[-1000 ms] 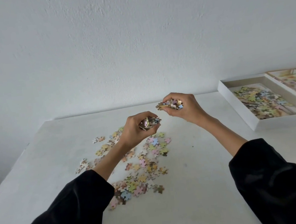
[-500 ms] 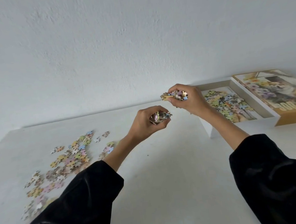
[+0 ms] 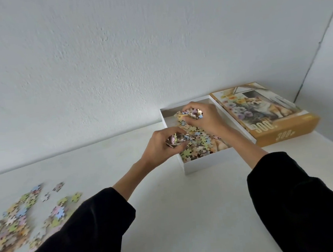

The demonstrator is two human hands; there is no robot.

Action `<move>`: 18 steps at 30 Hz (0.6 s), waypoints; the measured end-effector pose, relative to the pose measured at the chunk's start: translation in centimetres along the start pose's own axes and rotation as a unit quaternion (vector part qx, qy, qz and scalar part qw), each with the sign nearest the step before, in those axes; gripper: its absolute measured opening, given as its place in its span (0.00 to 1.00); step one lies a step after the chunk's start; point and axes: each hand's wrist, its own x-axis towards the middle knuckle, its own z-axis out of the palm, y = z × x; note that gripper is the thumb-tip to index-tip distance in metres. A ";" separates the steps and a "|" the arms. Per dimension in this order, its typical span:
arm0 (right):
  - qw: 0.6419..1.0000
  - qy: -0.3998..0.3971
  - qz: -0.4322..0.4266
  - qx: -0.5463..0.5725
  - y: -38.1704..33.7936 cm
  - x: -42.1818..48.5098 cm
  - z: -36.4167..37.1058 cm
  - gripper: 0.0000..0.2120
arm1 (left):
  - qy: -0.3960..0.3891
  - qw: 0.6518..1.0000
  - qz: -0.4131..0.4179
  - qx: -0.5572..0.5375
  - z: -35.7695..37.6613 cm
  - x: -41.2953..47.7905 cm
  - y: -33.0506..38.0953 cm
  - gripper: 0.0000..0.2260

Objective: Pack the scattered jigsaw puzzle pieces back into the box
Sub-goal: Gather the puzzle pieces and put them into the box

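Your loose pieces [image 3: 17, 223]: blurred, cut by left edge. Inside of box [image 3: 206, 162]: partly hidden by your left hand [image 3: 159, 146], right hand [image 3: 206, 118].

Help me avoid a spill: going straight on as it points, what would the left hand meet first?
Probably the right hand, holding pieces over the box; the left hand seems above the box's left wall, but depth is unclear.

Table [image 3: 181, 216], far left: loose pieces [image 3: 23, 219] | right: box [image 3: 206, 162], packed pieces [image 3: 195, 151] inside | just right of it: lid [image 3: 274, 128] | over box: left hand [image 3: 159, 147], right hand [image 3: 206, 118], 1 handful [image 3: 191, 114] each
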 end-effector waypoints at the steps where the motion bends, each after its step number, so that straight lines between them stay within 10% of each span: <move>1: 1.000 -0.001 0.005 -0.002 0.7 0.2 -0.4 0.10 | -0.004 1.000 0.006 -0.003 0.6 0.7 0.2 0.09; 18: 0.996 -0.040 0.074 -0.035 5.8 0.4 -0.6 0.07 | -0.146 0.984 0.074 0.070 5.9 5.3 -0.8 0.19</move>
